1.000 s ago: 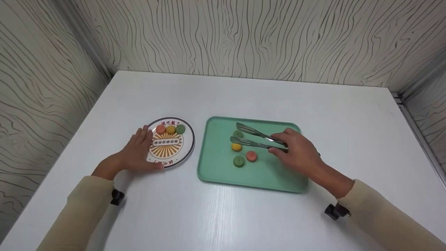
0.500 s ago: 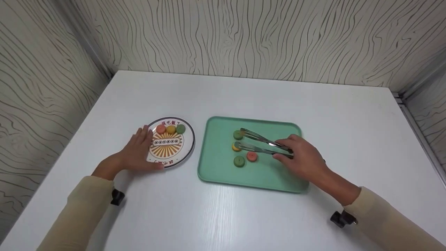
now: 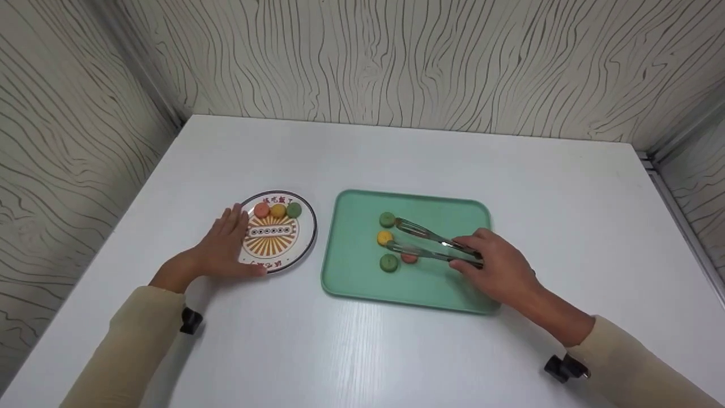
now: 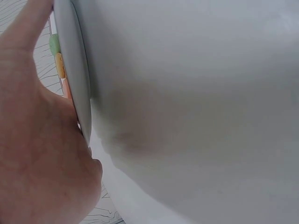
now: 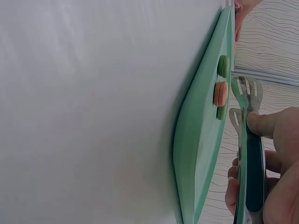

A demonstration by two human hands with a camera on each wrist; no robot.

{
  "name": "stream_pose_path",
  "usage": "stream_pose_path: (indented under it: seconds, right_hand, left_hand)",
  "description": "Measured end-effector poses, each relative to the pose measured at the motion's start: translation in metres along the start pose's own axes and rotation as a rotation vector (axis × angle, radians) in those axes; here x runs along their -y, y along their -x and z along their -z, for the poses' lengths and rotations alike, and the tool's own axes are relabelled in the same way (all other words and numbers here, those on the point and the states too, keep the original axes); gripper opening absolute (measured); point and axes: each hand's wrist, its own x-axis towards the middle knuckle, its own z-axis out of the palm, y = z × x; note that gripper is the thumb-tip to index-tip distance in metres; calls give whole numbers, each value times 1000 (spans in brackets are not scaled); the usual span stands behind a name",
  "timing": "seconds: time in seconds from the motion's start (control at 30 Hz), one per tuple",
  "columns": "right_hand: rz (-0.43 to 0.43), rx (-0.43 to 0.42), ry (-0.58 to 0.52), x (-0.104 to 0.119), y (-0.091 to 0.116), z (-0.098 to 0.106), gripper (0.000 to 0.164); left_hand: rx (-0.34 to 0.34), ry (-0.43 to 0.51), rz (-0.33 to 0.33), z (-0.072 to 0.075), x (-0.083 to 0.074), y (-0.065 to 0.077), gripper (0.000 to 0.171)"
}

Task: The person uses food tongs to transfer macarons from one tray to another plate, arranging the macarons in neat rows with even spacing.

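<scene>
Leftward, slightly forward, tongs [image 3: 445, 242] point lengthwise from right hand [image 3: 503, 271].

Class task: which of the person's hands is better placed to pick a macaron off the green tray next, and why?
Probably the right hand: it holds the tongs over the green tray, tips spread near the yellow macaron. The left hand rests at the edge of the plate, toolless.
</scene>
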Motion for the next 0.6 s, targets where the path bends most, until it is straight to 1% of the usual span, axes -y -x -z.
stream_pose_path:
  seconds: [0.4,0.6]
  right_hand:
    - [-47,14,-4,-5,8,1,34]
    - [-49,15,-15,-6,11,2,34]
  left_hand:
    - [-6,3,-2,-2,3,0,132]
    - [-4,-1,-6,-2,4,-1,133]
